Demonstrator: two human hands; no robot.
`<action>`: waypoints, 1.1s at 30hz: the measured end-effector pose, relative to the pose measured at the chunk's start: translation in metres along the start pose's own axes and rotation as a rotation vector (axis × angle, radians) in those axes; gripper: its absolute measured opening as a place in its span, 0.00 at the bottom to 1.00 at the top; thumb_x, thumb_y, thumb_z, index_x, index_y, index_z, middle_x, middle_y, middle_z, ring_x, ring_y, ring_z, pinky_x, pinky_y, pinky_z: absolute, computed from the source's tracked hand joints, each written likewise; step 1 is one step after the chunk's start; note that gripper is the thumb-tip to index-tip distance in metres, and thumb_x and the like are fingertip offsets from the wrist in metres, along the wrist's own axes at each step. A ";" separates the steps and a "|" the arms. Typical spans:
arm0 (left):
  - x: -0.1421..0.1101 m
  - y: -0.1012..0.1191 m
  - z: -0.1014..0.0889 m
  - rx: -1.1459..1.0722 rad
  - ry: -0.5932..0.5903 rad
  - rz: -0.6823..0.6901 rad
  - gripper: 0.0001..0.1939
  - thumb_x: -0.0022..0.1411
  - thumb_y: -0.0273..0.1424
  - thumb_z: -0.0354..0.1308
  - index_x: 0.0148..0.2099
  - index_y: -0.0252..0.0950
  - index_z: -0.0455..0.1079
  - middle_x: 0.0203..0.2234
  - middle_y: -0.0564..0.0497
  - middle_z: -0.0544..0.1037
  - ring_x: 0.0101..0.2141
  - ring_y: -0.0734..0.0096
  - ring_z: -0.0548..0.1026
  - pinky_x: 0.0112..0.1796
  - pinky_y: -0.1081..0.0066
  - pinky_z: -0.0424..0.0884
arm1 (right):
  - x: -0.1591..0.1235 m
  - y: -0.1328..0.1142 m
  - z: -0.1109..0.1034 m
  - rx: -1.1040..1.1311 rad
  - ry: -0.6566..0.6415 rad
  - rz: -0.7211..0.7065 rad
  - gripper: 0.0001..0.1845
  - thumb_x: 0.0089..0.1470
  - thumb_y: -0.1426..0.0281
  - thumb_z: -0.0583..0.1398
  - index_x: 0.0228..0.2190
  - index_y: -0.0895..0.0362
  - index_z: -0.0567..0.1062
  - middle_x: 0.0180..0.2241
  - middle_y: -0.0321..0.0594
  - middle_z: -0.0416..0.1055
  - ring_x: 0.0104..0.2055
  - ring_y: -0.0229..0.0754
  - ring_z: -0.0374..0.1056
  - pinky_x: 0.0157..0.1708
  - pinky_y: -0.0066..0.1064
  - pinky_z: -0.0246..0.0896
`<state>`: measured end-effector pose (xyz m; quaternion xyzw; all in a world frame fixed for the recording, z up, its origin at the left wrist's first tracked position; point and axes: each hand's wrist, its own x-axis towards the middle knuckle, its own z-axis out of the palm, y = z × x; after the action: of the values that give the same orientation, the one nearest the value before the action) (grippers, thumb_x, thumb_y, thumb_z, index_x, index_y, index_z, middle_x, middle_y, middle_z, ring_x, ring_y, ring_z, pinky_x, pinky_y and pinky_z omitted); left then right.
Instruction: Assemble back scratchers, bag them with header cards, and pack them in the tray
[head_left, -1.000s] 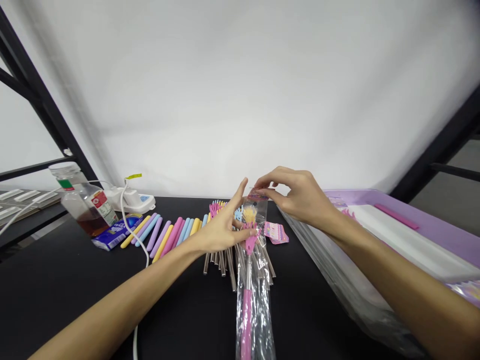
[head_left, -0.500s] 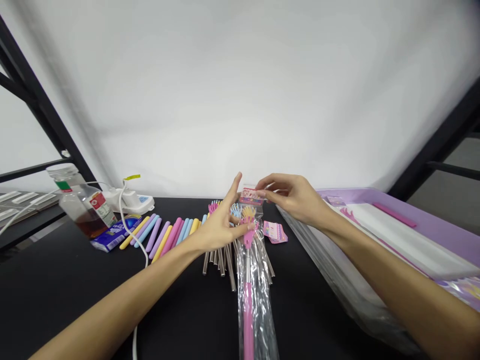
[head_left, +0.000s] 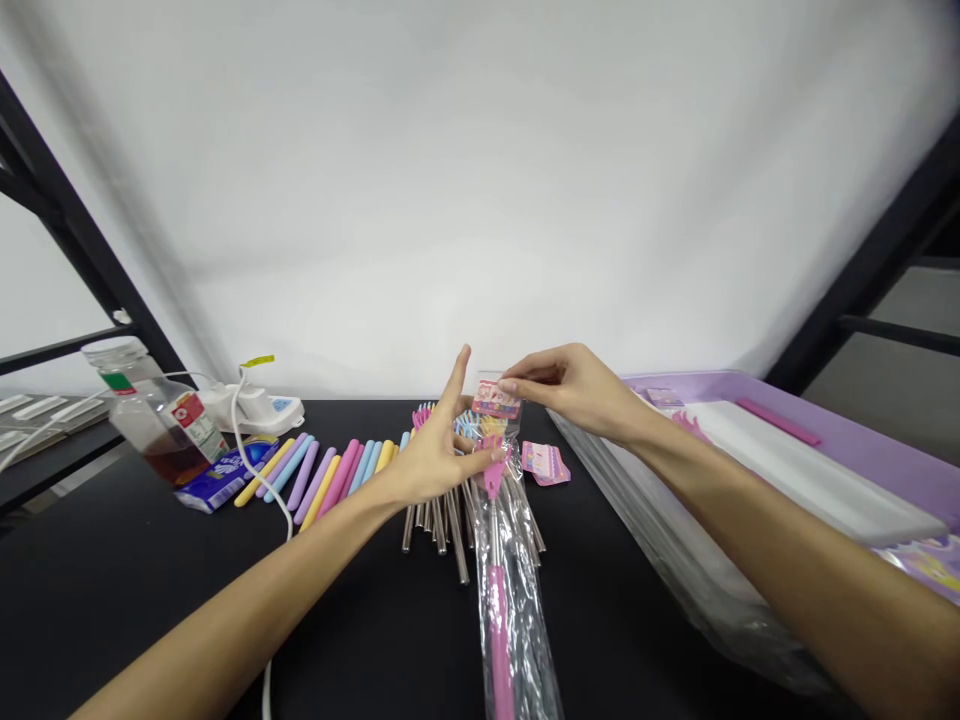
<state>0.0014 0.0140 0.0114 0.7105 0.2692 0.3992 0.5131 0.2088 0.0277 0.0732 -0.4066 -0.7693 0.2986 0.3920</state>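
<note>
My left hand (head_left: 431, 455) pinches a pink back scratcher (head_left: 498, 610) below its hand-shaped head, with the thumb pointing up. The scratcher lies inside a clear plastic sleeve (head_left: 531, 620) that runs toward me. At the sleeve's far end, my right hand (head_left: 581, 390) grips a small pink printed card (head_left: 496, 400) between thumb and fingertips. The card appears to be at the sleeve's mouth; how far inside it sits I cannot tell. Behind my left hand lie several metal-rod scratchers (head_left: 456, 540) with coloured heads. A small stack of similar cards (head_left: 546, 462) rests to the right.
Coloured handle tubes (head_left: 322, 485) lie in a row at left, near a blue packet (head_left: 217, 482), a bottle of brown liquid (head_left: 161, 425) and a power strip (head_left: 281, 412) with a white cable (head_left: 251, 460). A lilac bin (head_left: 731, 385) and clear plastic sleeves (head_left: 645, 510) are at right.
My right hand has moved slightly left, and the card's face now shows more fully above the scratcher's head. My left hand keeps its grip. The whole view has shifted a little.
</note>
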 end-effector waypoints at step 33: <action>0.087 0.030 0.067 0.028 0.329 0.075 0.35 0.68 0.37 0.56 0.69 0.51 0.41 0.58 0.41 0.63 0.42 0.64 0.78 0.44 0.57 0.78 | -0.083 0.009 -0.077 -0.132 0.175 0.297 0.22 0.50 0.55 0.67 0.42 0.54 0.73 0.31 0.42 0.79 0.31 0.47 0.76 0.34 0.36 0.68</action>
<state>0.1032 0.0384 0.0548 0.6523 0.3284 0.5250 0.4371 0.3080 -0.0286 0.0759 -0.5649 -0.6817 0.2656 0.3816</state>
